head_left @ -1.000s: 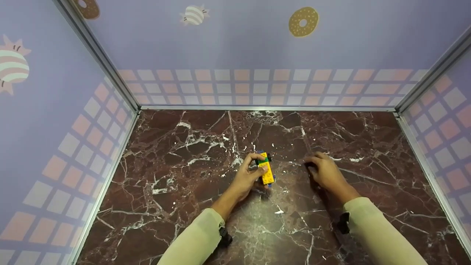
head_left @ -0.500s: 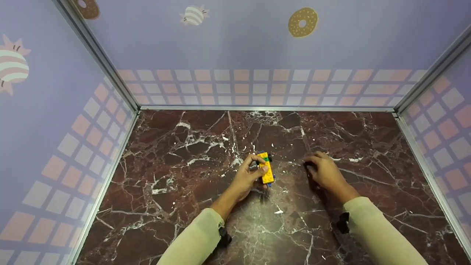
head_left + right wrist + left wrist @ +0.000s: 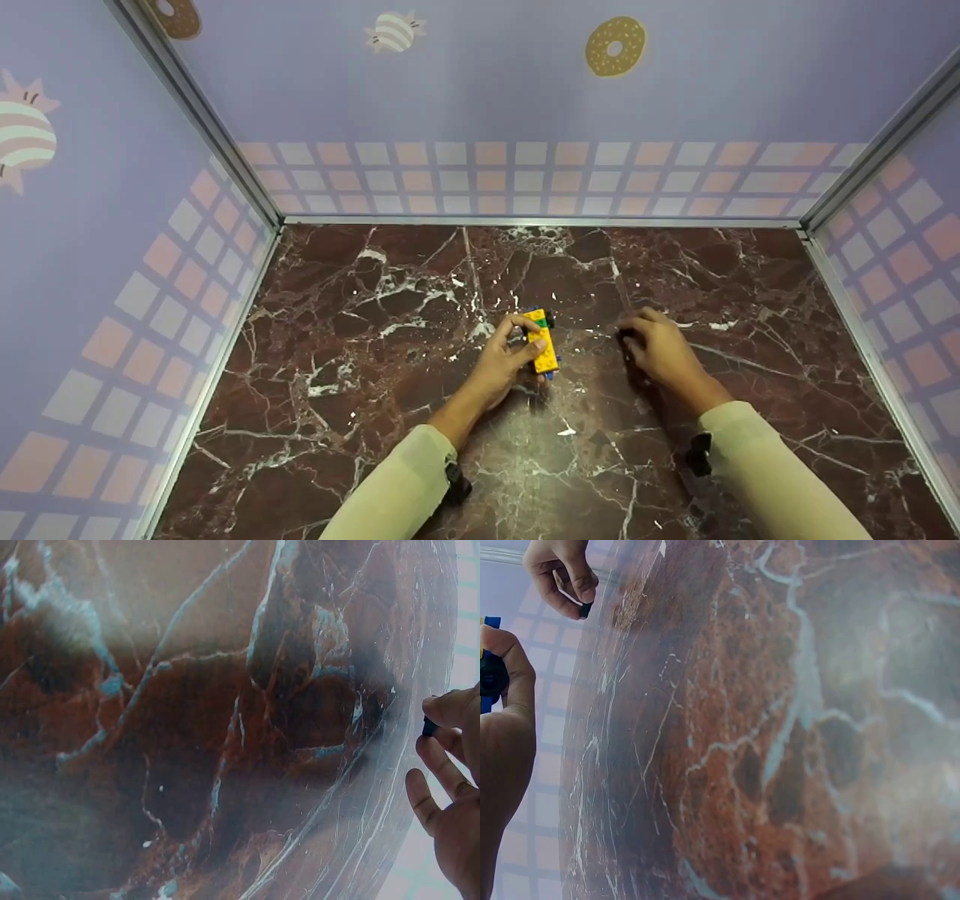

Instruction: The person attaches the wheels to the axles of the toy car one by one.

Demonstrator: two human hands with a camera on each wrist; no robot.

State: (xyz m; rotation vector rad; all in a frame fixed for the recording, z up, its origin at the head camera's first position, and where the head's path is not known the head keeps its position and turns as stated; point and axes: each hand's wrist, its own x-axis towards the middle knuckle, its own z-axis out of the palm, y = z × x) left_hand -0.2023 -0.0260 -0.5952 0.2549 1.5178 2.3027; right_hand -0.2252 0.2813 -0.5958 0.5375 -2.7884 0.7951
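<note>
My left hand (image 3: 501,364) grips a toy car built of bricks (image 3: 545,354), with thumb and index finger over its yellow studded top. A bit of green shows near its far end, blue parts stick out below, and a black wheel (image 3: 492,675) faces the left wrist camera. Across from it, my right hand (image 3: 664,351) pinches a tiny black piece (image 3: 428,726) between thumb and fingertip. That piece (image 3: 585,610) also shows at the right fingertips in the left wrist view; its kind is too small to make out. The two hands are apart, with marbled tabletop between them.
Under both hands lies a dark red marbled tabletop (image 3: 375,457) with white veins. Purple panels with pink and white squares enclose it: a back wall (image 3: 480,97), a left wall (image 3: 82,247) and a right wall (image 3: 922,225). A metal strip (image 3: 540,222) runs along the back edge.
Slightly less green shows on the toy car beside the left fingers than one second ago. Both hands keep nearly the same place and hold.
</note>
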